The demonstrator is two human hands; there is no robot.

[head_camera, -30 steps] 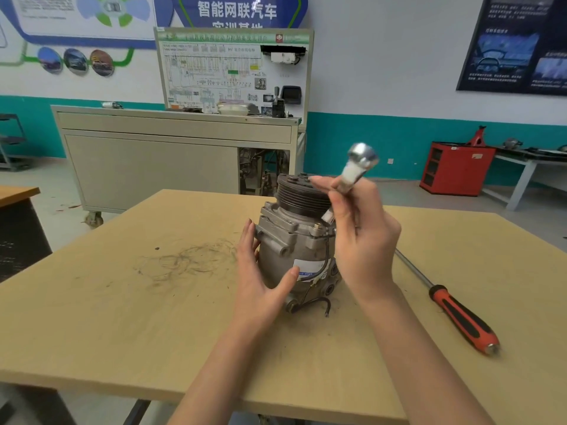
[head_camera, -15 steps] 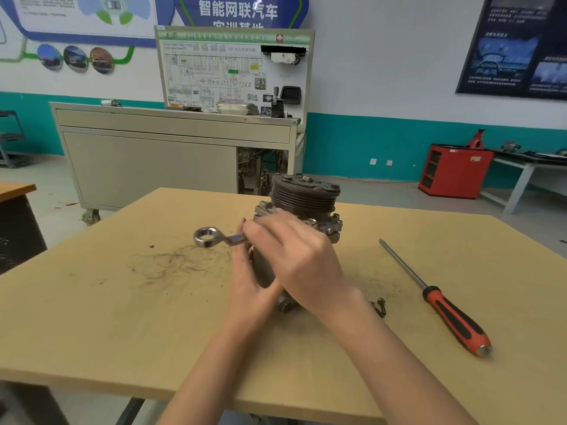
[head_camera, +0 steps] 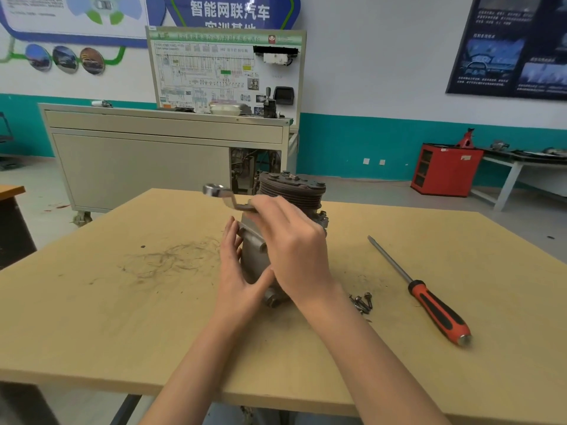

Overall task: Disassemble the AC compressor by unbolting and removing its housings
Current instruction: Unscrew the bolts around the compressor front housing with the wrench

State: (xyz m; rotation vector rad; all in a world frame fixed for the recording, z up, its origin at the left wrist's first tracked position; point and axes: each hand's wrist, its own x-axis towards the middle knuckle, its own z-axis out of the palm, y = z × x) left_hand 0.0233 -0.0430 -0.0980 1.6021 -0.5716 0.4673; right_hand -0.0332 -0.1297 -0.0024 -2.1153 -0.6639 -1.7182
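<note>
The compressor (head_camera: 291,191) stands mid-tabletop (head_camera: 122,332), pulley up, which I judge leaves its housing bolts reachable. My left grip (head_camera: 239,280), fingers straight, presses its left flank to steady it. My right grip (head_camera: 291,246) curls round the ring wrench (head_camera: 221,194) above the body. The screwdriver (head_camera: 429,302) lies to the right, and loose bolts (head_camera: 362,302) lie near it.

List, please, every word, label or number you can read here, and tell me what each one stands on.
"智能网联汽车": blue wall sign.
Line beneath it: half hidden by the board, unreadable.
"HV": white wiring-diagram board; its other print is too small.
Green header strip of that board: blurred.
Dark wall poster: too small.
Grey metal AC compressor, silver offset ring wrench, orange-handled screwdriver: no readable marking.
</note>
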